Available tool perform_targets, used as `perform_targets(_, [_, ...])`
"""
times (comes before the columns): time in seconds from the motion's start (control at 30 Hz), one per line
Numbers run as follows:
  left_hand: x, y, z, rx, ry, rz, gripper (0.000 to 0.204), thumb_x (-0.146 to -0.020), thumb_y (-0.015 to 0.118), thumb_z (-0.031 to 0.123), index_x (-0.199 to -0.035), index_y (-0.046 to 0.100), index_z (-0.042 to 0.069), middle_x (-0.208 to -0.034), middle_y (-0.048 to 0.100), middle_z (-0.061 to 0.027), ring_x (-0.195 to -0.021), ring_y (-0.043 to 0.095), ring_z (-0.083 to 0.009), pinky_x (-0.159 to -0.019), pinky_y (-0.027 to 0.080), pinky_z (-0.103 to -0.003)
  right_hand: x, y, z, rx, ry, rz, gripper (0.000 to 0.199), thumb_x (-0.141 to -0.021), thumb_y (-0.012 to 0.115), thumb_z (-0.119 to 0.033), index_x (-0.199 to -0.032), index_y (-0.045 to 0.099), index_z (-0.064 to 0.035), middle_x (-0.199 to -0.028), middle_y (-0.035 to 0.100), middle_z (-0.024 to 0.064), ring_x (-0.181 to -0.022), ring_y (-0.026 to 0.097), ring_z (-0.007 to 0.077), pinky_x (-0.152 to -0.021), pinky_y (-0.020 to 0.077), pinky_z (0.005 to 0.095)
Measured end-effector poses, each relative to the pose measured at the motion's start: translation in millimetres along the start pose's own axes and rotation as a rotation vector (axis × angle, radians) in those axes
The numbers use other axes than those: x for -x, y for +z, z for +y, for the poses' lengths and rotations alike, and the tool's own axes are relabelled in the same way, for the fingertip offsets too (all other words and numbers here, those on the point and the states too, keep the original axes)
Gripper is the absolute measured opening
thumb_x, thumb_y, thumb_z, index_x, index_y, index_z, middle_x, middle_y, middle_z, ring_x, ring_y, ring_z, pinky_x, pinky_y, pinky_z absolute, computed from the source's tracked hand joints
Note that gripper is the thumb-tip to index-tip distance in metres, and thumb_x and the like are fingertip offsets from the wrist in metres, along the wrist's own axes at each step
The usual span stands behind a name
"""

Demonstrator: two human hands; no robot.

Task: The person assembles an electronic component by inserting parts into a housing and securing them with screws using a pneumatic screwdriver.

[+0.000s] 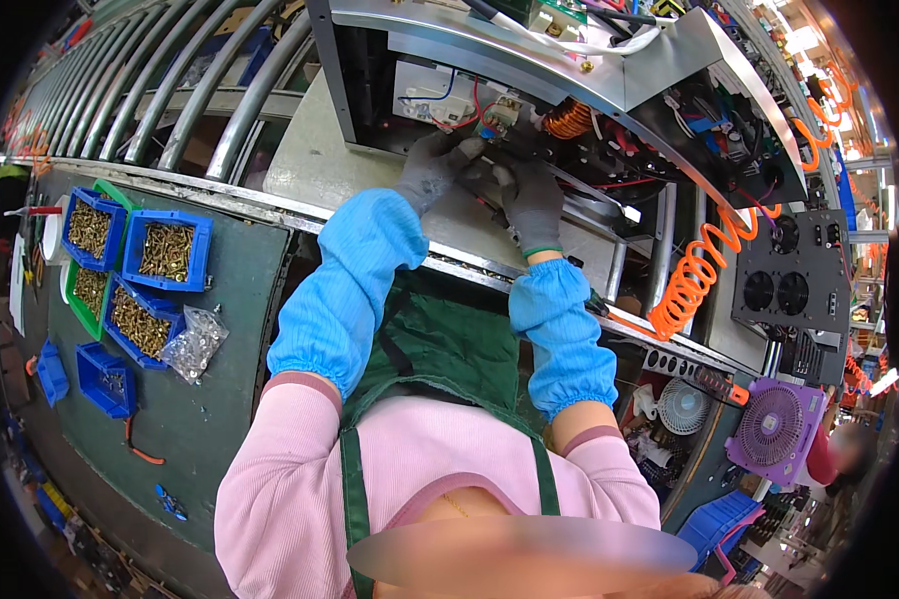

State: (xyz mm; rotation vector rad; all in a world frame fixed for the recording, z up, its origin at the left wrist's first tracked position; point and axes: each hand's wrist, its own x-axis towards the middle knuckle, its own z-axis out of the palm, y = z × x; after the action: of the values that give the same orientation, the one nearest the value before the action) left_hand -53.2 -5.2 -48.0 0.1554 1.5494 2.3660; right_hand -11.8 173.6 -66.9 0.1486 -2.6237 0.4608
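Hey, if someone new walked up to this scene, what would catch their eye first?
Probably the bright blue sleeve covers at the centre, leading up to the gloved left hand and right hand at the open metal cabinet. The coiled orange hose and purple fan stand out on the right, and blue bins of brass-coloured screws on the left.

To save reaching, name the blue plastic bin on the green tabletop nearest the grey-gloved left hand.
The upper-right blue bin of golden screws; others sit farther left.
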Motion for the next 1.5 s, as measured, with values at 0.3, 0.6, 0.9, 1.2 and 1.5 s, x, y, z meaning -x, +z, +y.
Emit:
perform_targets(0.3, [-6, 7, -5, -0.095, -0.017, 0.028, 0.034, -0.087, 0.067, 0.020, -0.112, 0.060, -0.002, -0.092, 0.066, -0.0064, -0.077, 0.061, -0.0122, -0.067, 0.050, -0.026, 3, -5, -4, -0.042, 0.046, 0.051, 0.021, -0.078, 0.064, -0.026, -0.094, 0.065, -0.0115, -0.098, 0.061, 0.0153, -0.088, 0.060, 0.0354, -0.073, 0.0488, 0.0442])
perform_targets(0.6, [-10, 11, -13, -0.193, 0.020, -0.050, 0.035, -0.087, 0.066, 0.028, -0.106, 0.062, -0.001, -0.082, 0.066, -0.0063, -0.068, 0.059, -0.0108, -0.063, 0.048, -0.027, 9, -10, 6, 0.006, 0.111, -0.012, 0.025, -0.078, 0.065, -0.027, -0.099, 0.066, -0.0138, -0.098, 0.062, 0.0160, -0.088, 0.060, 0.0358, -0.075, 0.0493, 0.0441])
perform_targets(0.9, [-8, 13, -13, -0.323, 0.091, 0.032, 0.034, -0.088, 0.063, 0.029, -0.103, 0.063, -0.001, -0.079, 0.065, -0.0091, -0.067, 0.061, -0.0136, -0.060, 0.048, -0.030, 1, -25, 2, -0.064, 0.061, -0.091, 0.028, -0.080, 0.064, -0.034, -0.097, 0.066, -0.0120, -0.096, 0.063, 0.0153, -0.087, 0.061, 0.0347, -0.074, 0.0491, 0.0442])
perform_targets(1.2, [-18, -6, -15, -0.609, 0.301, 0.034, 0.039, -0.086, 0.064, 0.034, -0.109, 0.063, 0.001, -0.087, 0.067, -0.0137, -0.078, 0.065, -0.0221, -0.071, 0.049, -0.034, 2, -8, 2, -0.003, 0.011, -0.060, 0.026, -0.082, 0.062, -0.030, -0.100, 0.067, -0.0117, -0.102, 0.062, 0.0140, -0.095, 0.059, 0.0333, -0.081, 0.0478, 0.0431])
perform_targets(1.5, [64, 1, 5, -0.892, -0.042, -0.019, 0.044, -0.088, 0.061, 0.038, -0.115, 0.057, 0.004, -0.093, 0.067, -0.0120, -0.081, 0.066, -0.0249, -0.077, 0.052, -0.038, 10, -9, 31, -0.008, -0.025, -0.094, 0.033, -0.084, 0.061, -0.035, -0.098, 0.063, -0.0059, -0.097, 0.062, 0.0169, -0.093, 0.058, 0.0356, -0.083, 0.0451, 0.0433])
